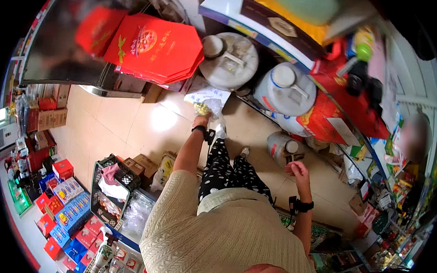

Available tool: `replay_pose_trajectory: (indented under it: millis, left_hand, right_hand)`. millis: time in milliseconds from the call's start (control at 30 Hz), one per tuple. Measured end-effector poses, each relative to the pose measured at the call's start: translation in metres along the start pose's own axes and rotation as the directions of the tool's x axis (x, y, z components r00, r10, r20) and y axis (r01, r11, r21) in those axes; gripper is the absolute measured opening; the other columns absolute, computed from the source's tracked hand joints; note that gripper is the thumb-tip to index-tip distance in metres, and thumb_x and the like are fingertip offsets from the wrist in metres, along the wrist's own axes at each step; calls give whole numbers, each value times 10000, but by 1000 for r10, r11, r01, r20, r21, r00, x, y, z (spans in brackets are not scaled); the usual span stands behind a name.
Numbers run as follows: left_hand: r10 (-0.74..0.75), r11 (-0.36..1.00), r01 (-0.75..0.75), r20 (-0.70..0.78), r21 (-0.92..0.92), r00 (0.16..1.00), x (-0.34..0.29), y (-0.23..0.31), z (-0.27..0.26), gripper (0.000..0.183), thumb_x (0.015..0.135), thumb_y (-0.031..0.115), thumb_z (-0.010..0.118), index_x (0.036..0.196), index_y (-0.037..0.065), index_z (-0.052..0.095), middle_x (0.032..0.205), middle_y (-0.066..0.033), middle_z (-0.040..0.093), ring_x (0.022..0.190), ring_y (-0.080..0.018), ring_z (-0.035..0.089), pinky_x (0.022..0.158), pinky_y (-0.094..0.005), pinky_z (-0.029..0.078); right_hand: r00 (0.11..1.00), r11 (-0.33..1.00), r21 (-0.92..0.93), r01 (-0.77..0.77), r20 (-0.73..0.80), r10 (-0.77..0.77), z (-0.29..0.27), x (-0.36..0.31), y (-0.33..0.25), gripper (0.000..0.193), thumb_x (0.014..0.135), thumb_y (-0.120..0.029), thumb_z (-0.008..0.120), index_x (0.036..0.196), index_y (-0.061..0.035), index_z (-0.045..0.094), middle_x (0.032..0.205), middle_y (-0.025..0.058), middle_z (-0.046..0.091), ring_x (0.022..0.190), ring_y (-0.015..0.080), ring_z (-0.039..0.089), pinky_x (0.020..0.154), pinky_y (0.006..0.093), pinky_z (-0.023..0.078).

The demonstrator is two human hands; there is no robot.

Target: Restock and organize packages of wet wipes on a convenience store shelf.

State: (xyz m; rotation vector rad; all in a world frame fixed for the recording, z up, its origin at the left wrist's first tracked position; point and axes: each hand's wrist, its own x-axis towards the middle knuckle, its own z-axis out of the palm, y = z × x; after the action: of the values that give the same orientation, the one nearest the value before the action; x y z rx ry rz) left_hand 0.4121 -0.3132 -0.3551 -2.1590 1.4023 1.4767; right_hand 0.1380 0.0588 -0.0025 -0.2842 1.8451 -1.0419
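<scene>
Left hand: I see this hand [201,121] closed around a crumpled yellow-and-clear plastic bag [200,108], out ahead of the body.
Right hand: this other hand [299,171] is well apart, fingers loosely parted, near a small whitish jug [279,146].
Floor: glossy tan tiles [114,118].
Shop: two large white jugs [242,72] and red gift bags [156,50] ahead; dark crate [97,180] at left.
Bag's direction: bunched end forward, against a white sheet [195,91]; long axis, I can't tell.
</scene>
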Motion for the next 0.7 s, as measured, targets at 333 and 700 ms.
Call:
replay_pose_trajectory:
  millis: [333, 700]
  left_hand:
    - [-313, 853, 348, 152, -389, 937, 80, 13, -24, 1081, 681, 712, 760, 1383, -58, 470, 1333, -215, 545, 1111, -327, 580, 835, -527, 479]
    - [10, 840, 138, 268, -525, 963, -26, -113, -48, 477, 923, 343, 627, 1279, 28, 603, 1203, -120, 660, 1016, -248, 690, 782, -365, 485]
  right_hand:
    - [987, 985, -145, -92, 115, 109, 63, 33, -26, 190, 1014, -216, 552, 1068, -46, 618, 982, 53, 695, 879, 159, 667, 753, 298, 481]
    - [959, 974, -198, 111, 278, -53, 77, 77, -69, 165, 1005, -149, 550, 1092, -24, 612, 986, 59, 699, 854, 129, 649, 759, 253, 486]
